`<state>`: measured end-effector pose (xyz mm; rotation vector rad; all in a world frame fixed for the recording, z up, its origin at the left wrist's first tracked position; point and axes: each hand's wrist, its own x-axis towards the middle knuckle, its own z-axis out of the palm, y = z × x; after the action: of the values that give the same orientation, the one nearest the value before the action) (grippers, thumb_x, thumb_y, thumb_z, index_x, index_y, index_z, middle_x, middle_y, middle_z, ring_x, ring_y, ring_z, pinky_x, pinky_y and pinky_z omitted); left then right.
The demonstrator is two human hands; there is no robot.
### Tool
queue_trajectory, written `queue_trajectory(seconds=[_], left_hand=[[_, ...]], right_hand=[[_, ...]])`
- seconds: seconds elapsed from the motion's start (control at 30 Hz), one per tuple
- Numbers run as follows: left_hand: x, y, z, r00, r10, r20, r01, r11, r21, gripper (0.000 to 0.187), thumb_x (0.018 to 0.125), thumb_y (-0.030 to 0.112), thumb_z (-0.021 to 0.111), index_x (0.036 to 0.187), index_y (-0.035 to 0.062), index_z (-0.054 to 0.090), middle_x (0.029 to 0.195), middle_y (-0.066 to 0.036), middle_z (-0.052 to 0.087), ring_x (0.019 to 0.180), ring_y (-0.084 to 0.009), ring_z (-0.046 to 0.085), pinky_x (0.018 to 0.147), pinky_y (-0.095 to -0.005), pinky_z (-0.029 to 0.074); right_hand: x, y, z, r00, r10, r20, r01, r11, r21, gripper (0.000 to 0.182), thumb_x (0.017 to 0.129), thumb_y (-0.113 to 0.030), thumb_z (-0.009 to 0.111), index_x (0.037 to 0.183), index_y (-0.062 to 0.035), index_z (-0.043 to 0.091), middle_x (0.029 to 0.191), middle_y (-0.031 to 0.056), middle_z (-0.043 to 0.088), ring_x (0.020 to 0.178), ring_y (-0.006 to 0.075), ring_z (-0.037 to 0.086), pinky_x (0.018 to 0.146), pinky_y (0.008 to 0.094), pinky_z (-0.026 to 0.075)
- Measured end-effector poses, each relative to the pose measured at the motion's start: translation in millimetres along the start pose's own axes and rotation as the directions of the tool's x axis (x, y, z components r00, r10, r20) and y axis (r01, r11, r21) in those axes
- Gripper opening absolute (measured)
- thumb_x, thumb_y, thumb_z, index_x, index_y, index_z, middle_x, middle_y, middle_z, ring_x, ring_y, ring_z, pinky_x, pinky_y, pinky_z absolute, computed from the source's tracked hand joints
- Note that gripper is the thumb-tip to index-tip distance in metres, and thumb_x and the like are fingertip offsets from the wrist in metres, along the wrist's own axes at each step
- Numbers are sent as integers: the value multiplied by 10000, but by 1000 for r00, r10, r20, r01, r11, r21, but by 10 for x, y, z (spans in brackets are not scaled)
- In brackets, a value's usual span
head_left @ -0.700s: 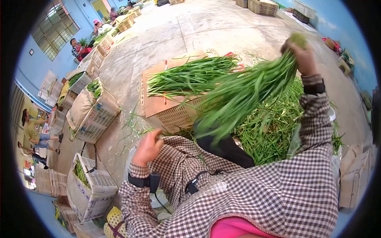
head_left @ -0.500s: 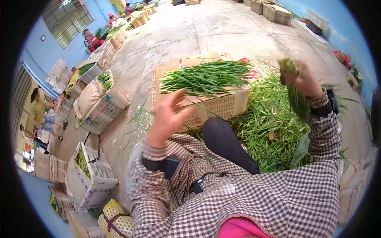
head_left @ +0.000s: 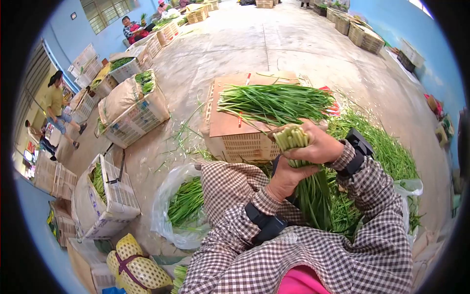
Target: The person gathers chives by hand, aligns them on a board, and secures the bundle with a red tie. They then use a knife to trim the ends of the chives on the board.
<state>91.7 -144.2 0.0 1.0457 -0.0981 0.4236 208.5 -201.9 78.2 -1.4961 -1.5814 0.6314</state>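
A bunch of garlic chives is held in front of my lap, its pale cut stem ends pointing up and left and its green leaves hanging down. My right hand is wrapped round it just below the stem ends. Right beneath, my left hand closes on the same bunch; its fingertips are partly hidden. Beyond my hands, loose chives lie spread over a brown board on top of a plastic crate.
A heap of green trimmings lies to the right. On the left are a clear bag of chives, several crates and a yellow dotted bundle. One person walks at far left; another person sits further back.
My right hand has brought the bunch down and left from the right side. My left hand, open before, has moved right and closed on it. The view has shifted.
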Motion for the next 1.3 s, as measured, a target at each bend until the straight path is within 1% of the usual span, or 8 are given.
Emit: queue_trajectory(seconds=[0.17,0.3,0.4,0.67,0.8,0.87,1.13,1.3], left_hand=[[64,-134,-398,965,-36,-261,-16,981,-193,273,817,0,592,1084,-7,537,1016,-80,594,915,-181,598,799,-292,512],[126,-87,-788,807,-124,-578,-62,955,-291,165,837,28,592,993,-22,570,957,-87,607,850,-186,608,742,-312,531],[207,-57,-1108,786,-172,-593,-187,849,-494,128,850,30,579,973,-6,572,921,-84,604,799,-191,610,706,-325,534],[625,291,-1206,801,-263,-538,-166,766,-621,210,824,127,669,979,36,563,892,-59,605,783,-165,596,720,-328,515],[957,538,-1709,960,128,-249,-49,953,300,587,769,386,711,1127,-34,511,1013,-140,579,978,-249,553,884,-339,440],[1121,436,-2120,944,303,-131,84,163,983,827,700,405,730,1276,-69,374,1325,-269,338,1241,-372,342,1014,-418,328],[2102,-16,-2678,971,210,115,-36,-345,938,930,756,588,577,1380,-21,252,1465,-194,173,1381,-335,88,1055,-597,90],[2238,-384,-2987,976,176,130,-56,-373,926,764,750,513,619,1271,-2,405,1252,-172,435,1222,-352,375,1027,-592,178]], right_hand=[[416,188,87,997,-66,-44,18,734,-679,720,716,-370,726,1208,75,446,1218,275,476,1087,373,511,925,408,421],[409,203,202,945,323,-55,-326,912,-249,939,702,-376,749,1311,136,250,1302,327,376,1212,363,428,1002,391,374],[240,440,717,995,98,-2,-93,931,-353,1083,614,-297,804,1339,147,133,1196,343,453,1154,382,473,961,355,413],[583,737,644,965,136,-224,-212,909,-359,617,668,-71,669,1223,-21,404,883,238,613,825,358,623,715,411,497],[1036,667,-329,972,215,-95,-234,850,-472,398,696,-35,641,1071,1,515,867,196,626,794,297,623,716,366,492],[1274,662,-741,925,350,-151,-377,788,-487,308,706,-25,619,1001,12,539,832,200,622,791,298,619,711,369,486],[2151,1900,-1514,926,357,-121,-301,507,-808,321,666,14,558,987,13,552,827,244,603,828,390,583,720,412,466],[2437,2497,-1539,959,276,-57,-226,634,-739,347,649,26,545,995,18,553,814,239,608,816,394,585,710,426,466]])
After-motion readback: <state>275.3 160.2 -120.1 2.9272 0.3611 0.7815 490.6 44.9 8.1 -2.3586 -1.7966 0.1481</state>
